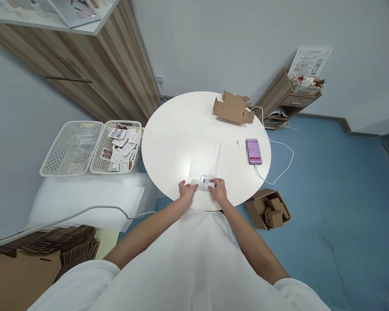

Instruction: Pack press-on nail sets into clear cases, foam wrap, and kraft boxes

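At the near edge of a round white table (181,129), both hands meet over a small clear plastic packet (205,180) that lies on a white foam sheet (205,162). My left hand (187,190) has its fingers curled on the packet's left side. My right hand (218,188) presses down on the packet's right end with bent fingers. What is inside the packet is too small to make out.
A folded cardboard box (233,108) sits at the table's far side, a pink phone (253,151) on a white cable at its right. Two white baskets (90,147) stand left. An open carton of small boxes (268,209) is on the blue floor.
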A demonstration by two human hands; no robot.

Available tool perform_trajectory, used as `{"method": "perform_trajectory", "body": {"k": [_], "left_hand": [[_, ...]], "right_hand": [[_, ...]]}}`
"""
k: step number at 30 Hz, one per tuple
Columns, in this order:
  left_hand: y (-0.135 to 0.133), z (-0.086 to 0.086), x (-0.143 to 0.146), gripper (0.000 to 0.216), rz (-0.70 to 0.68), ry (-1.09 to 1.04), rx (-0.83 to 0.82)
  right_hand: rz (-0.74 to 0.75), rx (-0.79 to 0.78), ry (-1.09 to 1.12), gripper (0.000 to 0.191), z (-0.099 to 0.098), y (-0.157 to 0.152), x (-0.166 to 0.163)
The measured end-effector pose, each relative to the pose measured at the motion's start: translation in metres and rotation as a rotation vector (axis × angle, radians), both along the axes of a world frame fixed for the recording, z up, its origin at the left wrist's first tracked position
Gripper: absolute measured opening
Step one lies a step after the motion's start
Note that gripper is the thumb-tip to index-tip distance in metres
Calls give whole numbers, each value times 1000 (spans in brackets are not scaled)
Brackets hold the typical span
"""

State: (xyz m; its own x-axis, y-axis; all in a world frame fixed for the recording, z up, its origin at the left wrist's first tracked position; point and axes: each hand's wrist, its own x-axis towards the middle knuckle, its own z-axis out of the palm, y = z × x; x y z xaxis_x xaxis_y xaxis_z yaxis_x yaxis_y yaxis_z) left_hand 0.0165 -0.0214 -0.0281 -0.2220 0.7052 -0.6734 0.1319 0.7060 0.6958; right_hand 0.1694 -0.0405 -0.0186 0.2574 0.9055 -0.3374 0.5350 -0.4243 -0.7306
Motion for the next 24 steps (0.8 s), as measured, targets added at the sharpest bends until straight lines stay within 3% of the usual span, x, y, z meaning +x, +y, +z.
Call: {"method": "perform_trajectory", "body": {"k": [9, 17, 24], "left_hand": [[11, 10, -16, 16, -347, 137, 42], [21, 23, -12, 16, -590, 284, 197], [9, 22, -19, 15, -538, 211, 205]], "right_hand": [[-5, 6, 17, 29, 0, -1, 1], [4, 5, 32, 29, -1, -1, 2], [80, -7, 32, 28, -1, -3, -2]]}}
